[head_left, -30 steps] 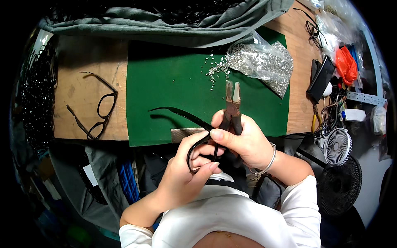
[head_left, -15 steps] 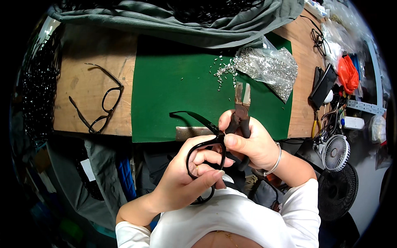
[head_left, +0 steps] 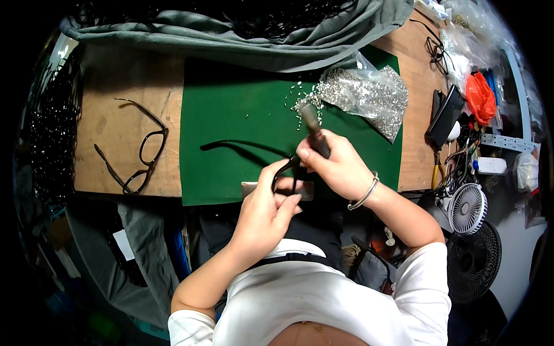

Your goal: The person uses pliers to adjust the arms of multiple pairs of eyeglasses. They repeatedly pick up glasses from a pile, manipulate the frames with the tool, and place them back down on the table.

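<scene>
My left hand point(head_left: 264, 209) is closed round the rim of a black eyeglass frame point(head_left: 247, 143). One temple of the frame points left over the green mat point(head_left: 219, 115), and my fingers hide most of its front. My right hand point(head_left: 340, 166) grips a pair of pliers point(head_left: 319, 141), their blurred jaws directed away from me toward loose small silvery pieces point(head_left: 301, 104). The right fingertips are close to the frame's hinge corner; whether they touch it I cannot tell. A metal strip point(head_left: 306, 191) lies at the mat's near edge beneath my hands.
A clear bag point(head_left: 369, 95) of silvery pieces lies at the mat's far right. Another black eyeglass frame point(head_left: 153, 147) rests on the wood at left. Grey cloth point(head_left: 231, 49) spans the back. A phone point(head_left: 447, 119), a red bag point(head_left: 482, 99) and a small fan point(head_left: 467, 209) crowd the right.
Both hands have moved farther over the mat, with the eyeglass frame shifted away from me and its temple swung left. The pliers have tilted, their jaws moving left toward the loose pieces.
</scene>
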### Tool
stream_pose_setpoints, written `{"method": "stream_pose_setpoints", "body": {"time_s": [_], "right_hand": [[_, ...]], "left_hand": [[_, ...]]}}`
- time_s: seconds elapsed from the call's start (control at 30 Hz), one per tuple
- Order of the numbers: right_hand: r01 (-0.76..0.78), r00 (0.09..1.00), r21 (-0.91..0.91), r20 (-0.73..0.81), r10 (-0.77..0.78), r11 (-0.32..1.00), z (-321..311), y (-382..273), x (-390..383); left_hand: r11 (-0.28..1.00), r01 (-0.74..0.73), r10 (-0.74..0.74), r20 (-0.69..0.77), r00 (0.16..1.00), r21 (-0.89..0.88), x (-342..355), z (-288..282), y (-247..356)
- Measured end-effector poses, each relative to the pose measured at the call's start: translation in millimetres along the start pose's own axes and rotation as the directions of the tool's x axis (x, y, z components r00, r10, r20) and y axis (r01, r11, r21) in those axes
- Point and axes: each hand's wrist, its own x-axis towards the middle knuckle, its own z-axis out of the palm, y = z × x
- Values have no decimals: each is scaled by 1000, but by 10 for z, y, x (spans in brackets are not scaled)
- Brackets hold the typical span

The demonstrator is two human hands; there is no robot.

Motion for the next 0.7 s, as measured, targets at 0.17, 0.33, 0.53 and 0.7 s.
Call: {"method": "stream_pose_setpoints", "body": {"time_s": [0.17, 0.33, 0.53, 0.7], "right_hand": [[335, 936, -675, 160, -313, 657, -105, 117, 53], [361, 860, -828, 118, -497, 428, -176, -51, 321], [363, 915, -783, 198, -351, 505, -151, 49, -147], [213, 947, -674, -37, -320, 707, -336, -110, -173]], "left_hand": [[995, -88, 96, -198, 976, 50, -12, -166, -101], [976, -133, 181, -301, 936, 173, 502, -381, -42], [957, -89, 137, -157, 978, 278, 458, -250, -133], [927, -139, 156, -22, 988, 348, 270, -77, -256]]}}
